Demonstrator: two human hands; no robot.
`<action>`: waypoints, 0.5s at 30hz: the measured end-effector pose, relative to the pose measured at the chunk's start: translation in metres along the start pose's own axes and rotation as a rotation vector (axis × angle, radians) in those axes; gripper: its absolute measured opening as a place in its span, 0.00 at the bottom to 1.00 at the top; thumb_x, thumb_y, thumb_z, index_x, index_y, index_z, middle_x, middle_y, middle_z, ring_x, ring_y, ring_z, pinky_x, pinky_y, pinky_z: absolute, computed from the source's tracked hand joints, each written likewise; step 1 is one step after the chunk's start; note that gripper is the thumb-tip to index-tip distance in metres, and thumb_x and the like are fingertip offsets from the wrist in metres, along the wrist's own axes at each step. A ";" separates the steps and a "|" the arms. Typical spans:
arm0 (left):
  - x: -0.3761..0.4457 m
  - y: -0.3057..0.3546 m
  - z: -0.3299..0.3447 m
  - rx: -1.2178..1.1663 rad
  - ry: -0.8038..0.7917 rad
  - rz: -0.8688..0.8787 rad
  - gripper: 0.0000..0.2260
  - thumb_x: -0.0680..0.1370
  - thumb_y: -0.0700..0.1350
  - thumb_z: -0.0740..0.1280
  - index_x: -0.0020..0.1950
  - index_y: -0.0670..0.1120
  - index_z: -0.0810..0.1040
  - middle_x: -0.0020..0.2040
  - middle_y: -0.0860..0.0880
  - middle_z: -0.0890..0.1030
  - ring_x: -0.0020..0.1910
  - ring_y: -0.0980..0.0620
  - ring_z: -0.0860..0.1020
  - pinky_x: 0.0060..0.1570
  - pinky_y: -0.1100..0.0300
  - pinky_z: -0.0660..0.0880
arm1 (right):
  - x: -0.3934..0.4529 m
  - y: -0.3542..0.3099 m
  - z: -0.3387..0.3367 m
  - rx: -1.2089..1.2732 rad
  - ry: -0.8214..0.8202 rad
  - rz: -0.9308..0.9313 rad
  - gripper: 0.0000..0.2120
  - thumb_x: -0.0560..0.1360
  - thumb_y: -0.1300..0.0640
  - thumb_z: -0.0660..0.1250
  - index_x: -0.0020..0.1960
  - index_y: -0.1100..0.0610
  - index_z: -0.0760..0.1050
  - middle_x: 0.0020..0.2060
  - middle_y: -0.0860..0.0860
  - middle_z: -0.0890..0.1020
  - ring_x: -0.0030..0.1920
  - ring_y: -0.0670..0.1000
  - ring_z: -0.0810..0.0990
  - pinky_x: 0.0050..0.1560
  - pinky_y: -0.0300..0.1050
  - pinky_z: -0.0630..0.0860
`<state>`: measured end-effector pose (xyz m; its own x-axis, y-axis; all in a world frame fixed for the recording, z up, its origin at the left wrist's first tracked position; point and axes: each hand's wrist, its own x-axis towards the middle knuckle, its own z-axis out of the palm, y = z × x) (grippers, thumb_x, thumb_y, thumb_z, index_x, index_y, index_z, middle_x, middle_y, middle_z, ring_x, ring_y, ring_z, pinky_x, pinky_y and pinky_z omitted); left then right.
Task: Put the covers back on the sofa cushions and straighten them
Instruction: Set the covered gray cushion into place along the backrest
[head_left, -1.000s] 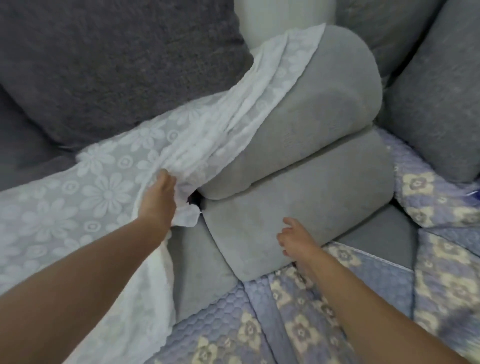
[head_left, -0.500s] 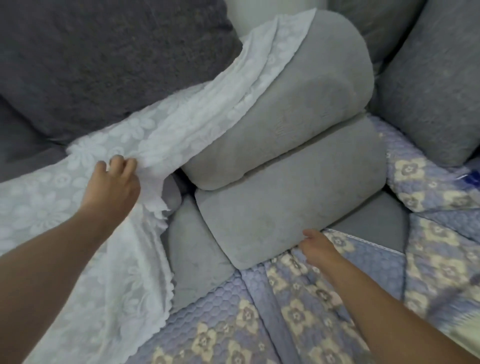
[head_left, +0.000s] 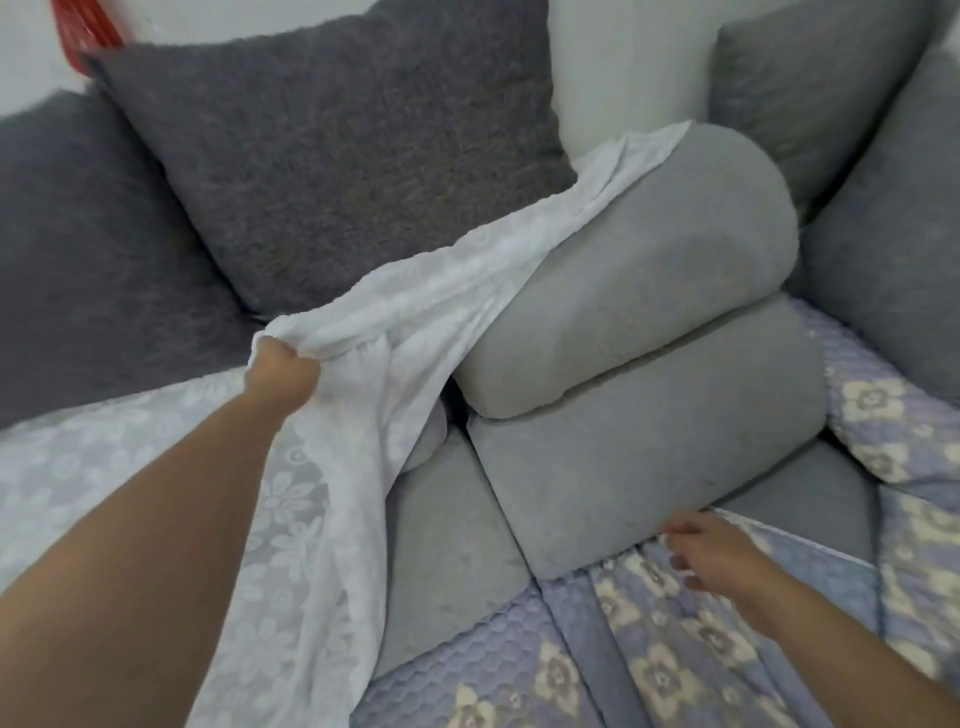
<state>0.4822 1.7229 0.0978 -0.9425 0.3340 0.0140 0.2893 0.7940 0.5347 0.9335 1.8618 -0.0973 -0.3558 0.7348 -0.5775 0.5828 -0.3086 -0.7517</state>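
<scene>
I am looking down at a gray sofa (head_left: 447, 525). Its seat is soft and bare in the middle. A big dark gray pillow (head_left: 332, 171) leans on the back, and another dark pillow (head_left: 88, 249) sits to its left. Lighter gray pillows (head_left: 883, 218) stand in the far right corner. The wall behind is white, and a bit of something red (head_left: 85, 26) shows at the top left.

Two gray cushions lie one on the other in the middle. The top cushion (head_left: 639, 270) rests on the bottom cushion (head_left: 649, 441).

My left hand (head_left: 280, 374) is curled tight and holds a bunch of the white lace cover (head_left: 395, 332). The cover runs from my grip up and over the far end of the top cushion. The rest of it hangs down under my arm and spreads flat over the seat on the left. It has flower shapes in it.

My right hand (head_left: 711, 556) has loose, spread fingers and holds nothing. It is just above the blue flower quilt (head_left: 649, 649), right by the front edge of the bottom cushion. I cannot tell if it touches the quilt. The quilt lies over the seat at the front and right.

I see no words or labels anywhere
</scene>
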 end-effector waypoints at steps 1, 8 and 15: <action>0.000 -0.007 -0.008 -0.080 0.008 -0.051 0.18 0.76 0.45 0.66 0.64 0.42 0.70 0.59 0.40 0.76 0.57 0.39 0.76 0.59 0.46 0.75 | -0.012 0.007 -0.005 0.015 0.013 0.030 0.05 0.78 0.65 0.64 0.45 0.62 0.77 0.38 0.56 0.79 0.39 0.54 0.76 0.39 0.45 0.71; -0.011 -0.061 -0.037 -0.609 -0.352 -0.392 0.12 0.78 0.41 0.65 0.61 0.46 0.72 0.59 0.44 0.72 0.56 0.44 0.75 0.52 0.45 0.79 | -0.143 0.049 -0.023 0.067 0.140 0.233 0.02 0.76 0.65 0.68 0.48 0.63 0.78 0.38 0.59 0.79 0.34 0.55 0.76 0.37 0.42 0.70; -0.075 -0.074 -0.061 -0.655 -0.505 -0.224 0.08 0.79 0.41 0.64 0.57 0.41 0.74 0.49 0.42 0.76 0.44 0.46 0.77 0.46 0.52 0.77 | -0.282 0.091 -0.024 0.151 0.240 0.506 0.06 0.80 0.59 0.65 0.47 0.62 0.74 0.40 0.57 0.76 0.35 0.55 0.73 0.36 0.43 0.67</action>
<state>0.5218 1.6083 0.1084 -0.7335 0.5138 -0.4449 -0.1962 0.4666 0.8624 1.1043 1.6406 0.0049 0.1258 0.5841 -0.8019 0.5200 -0.7272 -0.4481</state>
